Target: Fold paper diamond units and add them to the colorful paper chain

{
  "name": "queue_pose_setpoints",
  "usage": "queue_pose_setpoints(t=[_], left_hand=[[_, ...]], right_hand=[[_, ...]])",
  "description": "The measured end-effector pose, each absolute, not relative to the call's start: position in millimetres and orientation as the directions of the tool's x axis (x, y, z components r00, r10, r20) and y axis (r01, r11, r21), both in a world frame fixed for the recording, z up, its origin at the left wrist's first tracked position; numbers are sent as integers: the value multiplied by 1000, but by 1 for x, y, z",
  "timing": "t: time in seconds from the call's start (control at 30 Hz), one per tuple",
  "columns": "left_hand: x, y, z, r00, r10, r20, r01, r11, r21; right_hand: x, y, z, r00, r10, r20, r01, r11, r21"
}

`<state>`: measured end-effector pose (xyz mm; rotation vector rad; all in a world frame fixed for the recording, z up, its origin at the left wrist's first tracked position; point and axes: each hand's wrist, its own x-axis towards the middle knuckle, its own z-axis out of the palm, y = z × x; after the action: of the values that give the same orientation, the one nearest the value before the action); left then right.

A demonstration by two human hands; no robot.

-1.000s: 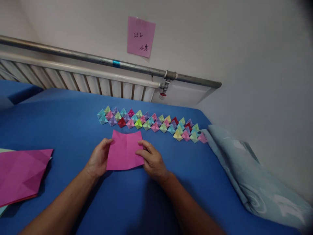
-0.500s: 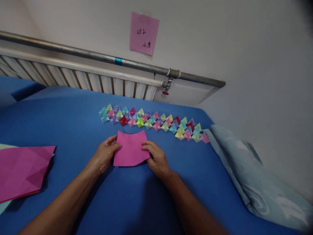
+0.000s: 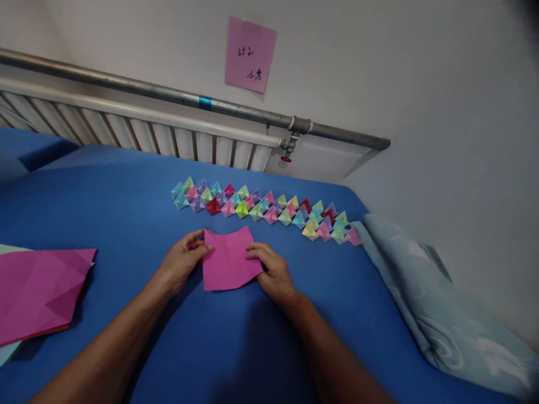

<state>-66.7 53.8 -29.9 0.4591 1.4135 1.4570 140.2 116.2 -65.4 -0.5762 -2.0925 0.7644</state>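
Note:
A square sheet of magenta paper is held up between both hands over the blue surface. My left hand pinches its left edge near the upper corner, thumb in front and fingers behind. At the right edge, my right hand grips the sheet with fingers on the front; the thumb is hidden. The sheet bends slightly and shows a faint crease. Just beyond it lie rows of small folded paper pyramids in many colours.
On the left lies a stack of larger coloured paper, magenta on top. A folded pale blue patterned cloth borders the right side. Behind are a white radiator, a metal pipe with a red-handled valve, and a pink note on the wall.
The magenta sheet has shifted slightly right and turned a little counterclockwise, its left edge now more upright. My right hand has moved slightly right with it. Both hands keep hold.

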Motion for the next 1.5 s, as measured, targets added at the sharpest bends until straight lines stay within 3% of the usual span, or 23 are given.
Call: queue_pose_setpoints(t=[0.1, 0.2, 0.37, 0.5, 0.67, 0.83, 0.97, 1.17, 1.37, 1.5], left_hand=[[-70, 55, -30, -293, 852, -435, -542, 227, 809], [-71, 56, -30, -206, 872, -445, -653, 216, 726], [-64, 53, -27, -113, 861, -497, -634, 322, 703], [-55, 50, -25, -17, 836, -549, -602, 430, 673], [-48, 49, -26, -16, 823, -568, -628, 434, 646], [-44, 50, -28, -139, 824, -550, -664, 334, 669], [-41, 52, -28, -304, 806, -509, -696, 177, 696], [-32, 49, -32, -390, 798, -460, -727, 40, 685], [-28, 47, -38, -420, 821, -388, -711, -32, 703], [-19, 44, -39, -369, 849, -378, -708, 7, 707]], right_hand=[[136, 114, -63, -456, 762, 459, 55, 539, -840], [131, 112, -61, -316, 908, 277, -98, 259, -961], [123, 112, -64, -259, 965, 50, -329, -39, -943], [123, 112, -65, -324, 945, 39, -350, -82, -933], [125, 111, -67, -405, 913, 46, -299, -85, -951], [125, 111, -62, -392, 920, 2, -262, -110, -959], [122, 107, -52, -287, 950, -120, -342, -219, -914], [109, 89, -45, -430, 850, -303, -338, -463, -820], [100, 83, -47, -455, 847, -275, -315, -441, -840], [92, 80, -54, -318, 910, -267, -306, -365, -879]])
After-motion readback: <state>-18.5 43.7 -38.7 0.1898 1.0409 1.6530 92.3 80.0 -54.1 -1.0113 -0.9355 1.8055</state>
